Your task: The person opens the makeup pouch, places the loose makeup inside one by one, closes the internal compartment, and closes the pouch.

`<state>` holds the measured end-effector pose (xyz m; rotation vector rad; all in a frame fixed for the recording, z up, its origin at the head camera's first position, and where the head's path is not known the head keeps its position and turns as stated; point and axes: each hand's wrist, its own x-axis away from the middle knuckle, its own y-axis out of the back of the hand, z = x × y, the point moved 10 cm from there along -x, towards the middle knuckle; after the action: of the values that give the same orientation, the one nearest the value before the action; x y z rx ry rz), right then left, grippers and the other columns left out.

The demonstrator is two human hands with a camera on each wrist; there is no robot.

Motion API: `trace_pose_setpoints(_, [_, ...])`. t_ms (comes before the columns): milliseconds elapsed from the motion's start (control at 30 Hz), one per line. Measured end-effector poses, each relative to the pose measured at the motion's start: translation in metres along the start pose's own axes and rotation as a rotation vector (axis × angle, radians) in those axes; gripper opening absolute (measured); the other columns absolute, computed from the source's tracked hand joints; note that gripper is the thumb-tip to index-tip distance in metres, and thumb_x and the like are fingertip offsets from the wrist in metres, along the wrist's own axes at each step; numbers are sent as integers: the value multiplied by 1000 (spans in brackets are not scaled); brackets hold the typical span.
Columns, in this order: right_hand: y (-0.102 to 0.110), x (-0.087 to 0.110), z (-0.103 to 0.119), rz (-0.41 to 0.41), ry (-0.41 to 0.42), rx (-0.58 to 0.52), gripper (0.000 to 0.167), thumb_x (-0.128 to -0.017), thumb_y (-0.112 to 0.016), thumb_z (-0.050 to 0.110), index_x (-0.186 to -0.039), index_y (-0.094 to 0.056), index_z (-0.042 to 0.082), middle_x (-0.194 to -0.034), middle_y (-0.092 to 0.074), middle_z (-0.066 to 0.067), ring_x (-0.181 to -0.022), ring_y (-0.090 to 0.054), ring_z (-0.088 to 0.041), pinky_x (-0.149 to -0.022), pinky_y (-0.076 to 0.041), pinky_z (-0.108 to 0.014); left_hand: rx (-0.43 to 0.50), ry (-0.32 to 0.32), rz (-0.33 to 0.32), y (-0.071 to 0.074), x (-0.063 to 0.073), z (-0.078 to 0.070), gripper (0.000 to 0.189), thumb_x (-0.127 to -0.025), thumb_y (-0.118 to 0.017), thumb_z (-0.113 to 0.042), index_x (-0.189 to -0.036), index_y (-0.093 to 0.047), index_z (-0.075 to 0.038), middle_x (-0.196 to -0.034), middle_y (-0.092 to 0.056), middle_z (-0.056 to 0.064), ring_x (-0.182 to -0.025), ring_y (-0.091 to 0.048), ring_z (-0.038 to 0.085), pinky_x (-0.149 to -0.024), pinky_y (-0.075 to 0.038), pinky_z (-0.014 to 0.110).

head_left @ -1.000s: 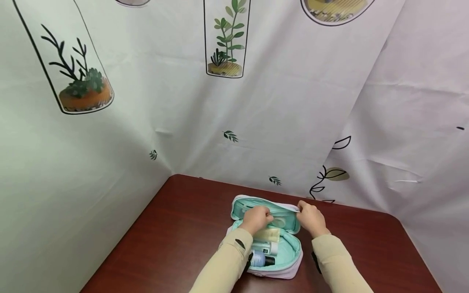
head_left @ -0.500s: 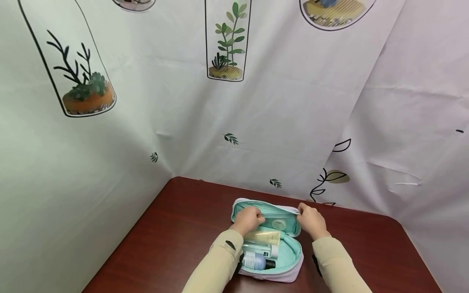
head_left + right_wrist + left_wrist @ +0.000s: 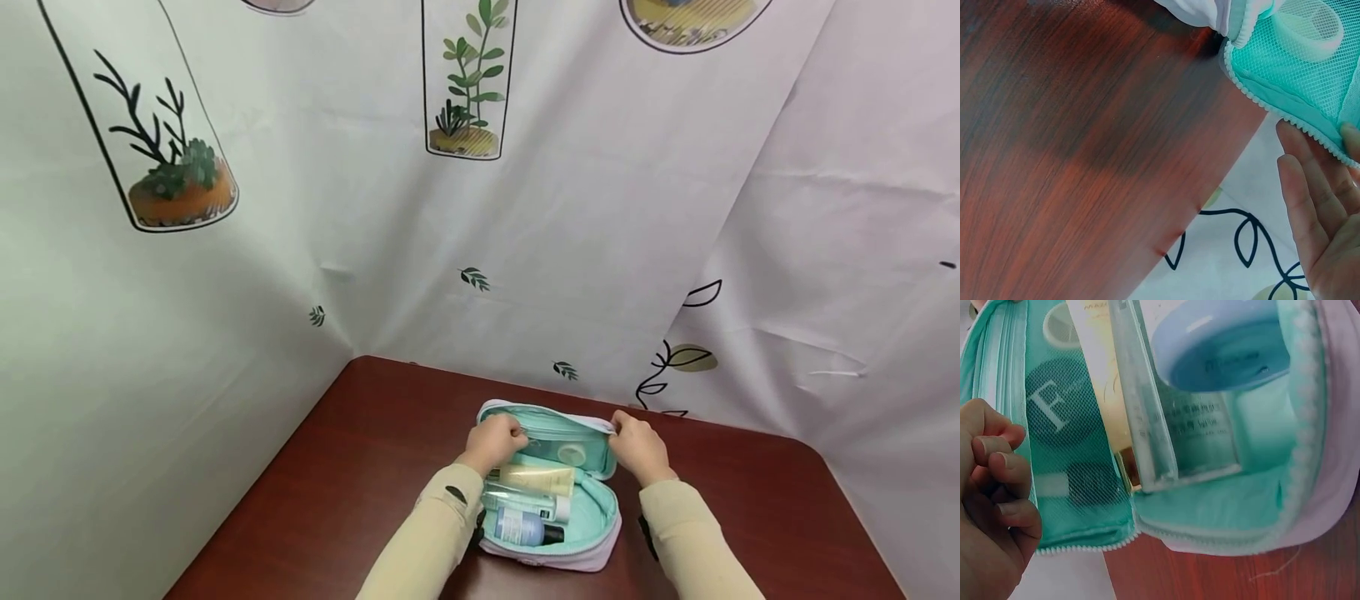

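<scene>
A cosmetic bag, pale lilac outside and mint inside, lies unzipped with its lid raised. My left hand has its fingers curled at the zipper of the lid's mesh pocket, thumb and forefinger pinching at the zipper line; the pull is hidden by them. With thumb and fingers my right hand grips the lid's right edge. Behind the mesh sit a white round item, a dark disc with a letter F and a small dark-capped item.
In the bag's base lie a gold-yellow tube, a clear flat bottle and a blue bottle with a black cap. The bag rests on a reddish-brown wooden table. Patterned white cloth hangs behind the table.
My left hand has slid leftward along the mesh pocket's zipper line, uncovering more of the pocket and the bottles below. My right hand keeps its grip on the lid's edge.
</scene>
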<state>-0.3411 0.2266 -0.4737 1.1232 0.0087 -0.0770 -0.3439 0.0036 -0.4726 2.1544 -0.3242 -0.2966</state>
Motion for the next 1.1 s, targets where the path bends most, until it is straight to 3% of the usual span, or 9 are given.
trace_pose_setpoints(167, [1, 1, 0, 5, 1, 13, 2, -81, -53, 6, -82, -52, 6, -61, -46, -5, -55, -44, -20, -49, -33, -32, 53, 37, -19, 6, 1, 13, 45, -88, -57, -14, -55, -26, -18, -51, -16, -7, -48, -15, 10, -46, -18, 26])
trace_pose_setpoints(400, [7, 3, 1, -18, -5, 22, 5, -81, -52, 4, -79, -49, 7, -61, -45, -6, -55, -44, -21, -49, -32, -33, 103, 17, -44, 13, 0, 18, 44, -89, -57, -15, -56, -27, -18, -52, -16, -6, -48, -15, 10, -46, -19, 26])
trace_pose_setpoints(833, [2, 2, 3, 0, 7, 25, 4, -81, -55, 7, -82, -51, 5, -62, -48, -5, -55, -45, -20, -49, -34, -33, 80, 47, -77, 15, 4, 28, 42, -87, -55, -14, -56, -26, -18, -53, -16, -6, -49, -15, 10, -46, -18, 26])
trace_pose_setpoints(1100, [2, 1, 3, -7, 10, 25, 3, -81, -55, 6, -83, -52, 6, -62, -48, -5, -55, -45, -20, -49, -35, -34, 41, 33, -171, 27, 6, 30, 43, -82, -57, -11, -55, -25, -18, -51, -15, -7, -47, -15, 9, -45, -15, 25])
